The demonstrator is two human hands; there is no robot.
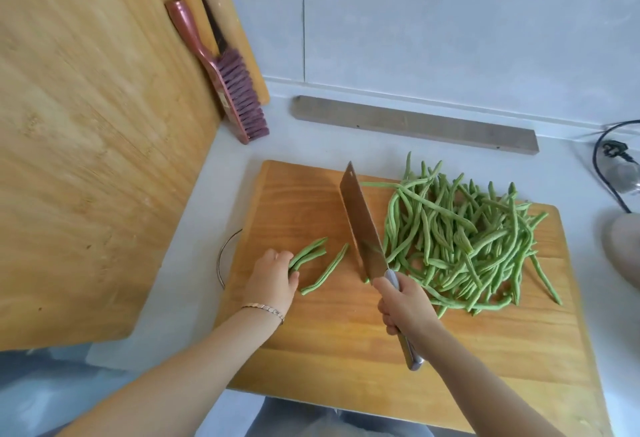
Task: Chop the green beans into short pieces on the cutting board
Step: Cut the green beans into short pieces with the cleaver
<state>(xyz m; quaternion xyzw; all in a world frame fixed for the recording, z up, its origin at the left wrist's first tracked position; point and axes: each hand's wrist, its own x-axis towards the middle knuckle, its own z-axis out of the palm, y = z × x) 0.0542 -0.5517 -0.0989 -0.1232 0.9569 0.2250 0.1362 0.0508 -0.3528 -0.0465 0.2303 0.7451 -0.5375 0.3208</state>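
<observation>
Your left hand (273, 275) pinches a few green beans (308, 254); your right hand (405, 305) grips the cleaver (362, 228), bean pile (464, 242) just beyond it.

One head-worn wide-angle view faces forward and steeply down, close above the cutting board (311, 350) beneath the fingers (278, 256).

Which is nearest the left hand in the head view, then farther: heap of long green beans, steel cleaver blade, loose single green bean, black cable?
From the left hand:
1. Loose single green bean, just right of it.
2. Steel cleaver blade, farther right.
3. Heap of long green beans, right of the blade.
4. Black cable, far right edge.
</observation>
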